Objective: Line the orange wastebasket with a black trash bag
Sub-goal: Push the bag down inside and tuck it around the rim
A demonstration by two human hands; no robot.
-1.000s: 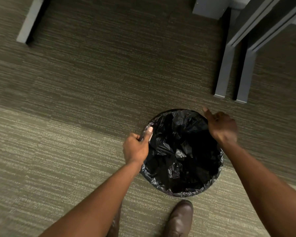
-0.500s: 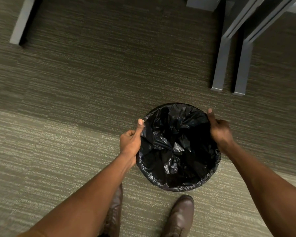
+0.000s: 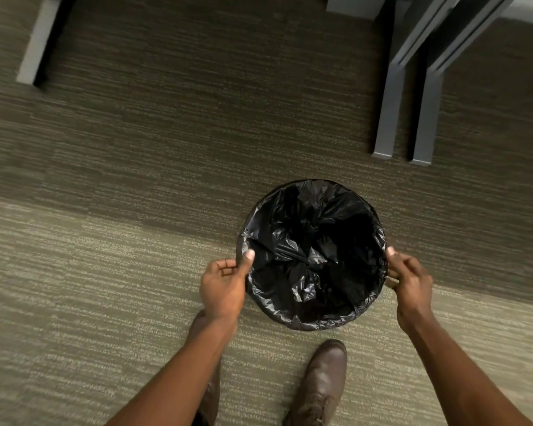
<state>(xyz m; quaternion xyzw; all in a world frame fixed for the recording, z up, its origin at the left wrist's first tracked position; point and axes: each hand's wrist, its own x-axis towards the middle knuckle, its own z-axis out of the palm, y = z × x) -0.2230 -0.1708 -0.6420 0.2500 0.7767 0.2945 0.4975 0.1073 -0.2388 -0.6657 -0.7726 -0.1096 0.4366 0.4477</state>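
A round wastebasket stands on the carpet, wholly covered by a crinkled black trash bag (image 3: 313,256) that hangs inside it and folds over the rim; no orange shows. My left hand (image 3: 225,284) pinches the bag's edge at the left rim, thumb inside. At the right rim my right hand (image 3: 408,279) grips the folded edge with curled fingers.
Two grey table legs (image 3: 388,112) stand on the carpet just beyond the basket to the right. Another grey leg (image 3: 34,47) is far left. My brown shoes (image 3: 320,385) stand right below the basket on the striped green-grey carpet (image 3: 105,272).
Both hands have slid along the rim toward me, from the far sides to the middle of each side, keeping hold of the bag's edge. The view tilted slightly.
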